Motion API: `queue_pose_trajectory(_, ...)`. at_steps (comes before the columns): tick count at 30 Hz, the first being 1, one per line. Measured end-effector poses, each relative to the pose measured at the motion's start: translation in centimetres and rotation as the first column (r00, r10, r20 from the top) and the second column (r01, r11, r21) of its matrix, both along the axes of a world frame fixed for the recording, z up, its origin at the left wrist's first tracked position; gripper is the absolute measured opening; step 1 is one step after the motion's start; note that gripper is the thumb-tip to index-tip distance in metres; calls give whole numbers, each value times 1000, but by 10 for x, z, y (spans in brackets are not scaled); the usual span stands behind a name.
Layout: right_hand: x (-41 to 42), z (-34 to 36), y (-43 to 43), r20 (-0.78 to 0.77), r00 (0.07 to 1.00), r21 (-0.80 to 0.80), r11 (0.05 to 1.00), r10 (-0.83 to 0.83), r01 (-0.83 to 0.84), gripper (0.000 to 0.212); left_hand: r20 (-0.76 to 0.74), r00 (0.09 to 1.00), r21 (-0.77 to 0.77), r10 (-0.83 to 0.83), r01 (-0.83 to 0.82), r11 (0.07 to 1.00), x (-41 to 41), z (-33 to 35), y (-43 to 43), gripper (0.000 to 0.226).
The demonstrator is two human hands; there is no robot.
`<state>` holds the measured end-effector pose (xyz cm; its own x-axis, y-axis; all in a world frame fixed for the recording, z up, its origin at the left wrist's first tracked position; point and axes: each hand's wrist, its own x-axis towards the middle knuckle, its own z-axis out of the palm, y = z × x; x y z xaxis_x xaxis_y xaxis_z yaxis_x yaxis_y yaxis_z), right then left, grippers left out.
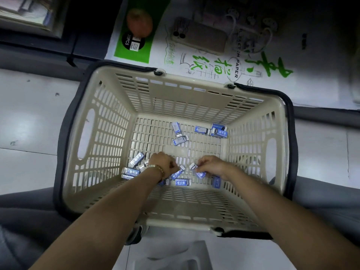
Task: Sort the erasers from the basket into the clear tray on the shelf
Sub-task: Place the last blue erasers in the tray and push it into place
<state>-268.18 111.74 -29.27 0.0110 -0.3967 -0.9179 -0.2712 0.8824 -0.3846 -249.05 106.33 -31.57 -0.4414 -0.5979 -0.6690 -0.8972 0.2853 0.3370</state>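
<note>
Erasers in blue-and-white sleeves lie loose on the floor of one beige slatted basket with dark handles.

Count by position in the basket:
- Three lie singly toward the far wall.
- A small stack sits in the far right corner, number not readable.
- A cluster of about five lies at the near left, partly hidden by the wrist.
- Roughly six more lie along the near wall, around the hands.

Both hands are inside the basket, low over its floor.
- The left hand wears one bead bracelet. Its fingers are curled against the end of a slanted eraser, but a grip cannot be confirmed.
- The right hand pinches a small eraser between its fingertips.

Beyond the basket's far rim lies one sketch-paper pack with green lettering. One phone and one white cord rest on it.
</note>
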Motion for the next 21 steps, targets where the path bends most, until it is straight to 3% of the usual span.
queue_pose_trajectory(5, -20, 0, 3, 20, 967, 0, 967, -256, 256, 14, 25, 1000, 13, 1, -1, 1000, -6, -3, 1, 30)
queue_pose_trajectory(11, -15, 0, 3, 19, 908, -40, 908, -418, 418, 17, 11, 1000, 5, -4, 4, 1000, -6, 0, 7, 25)
queue_pose_trajectory(14, -11, 9, -5, 107, 887, -49, 888, -450, 456, 23, -23, 998, 61, 58, -57, 996, -3, 3, 1, 23)
queue_pose_trajectory(17, -5, 32, -23, 270, 828, -66, 848, -492, 525, 48, -133, 945, 224, 297, -264, 938, -2, 24, -16, 16)
queue_pose_trajectory(19, -1, 59, -42, 362, 796, -97, 829, -486, 551, 58, -188, 936, 232, 296, -250, 940, -1, 53, -35, 15)
queue_pose_trajectory(21, 1, 98, -63, 397, 819, -178, 841, -415, 512, 53, -220, 939, 230, 263, -212, 950, -1, 91, -59, 18)
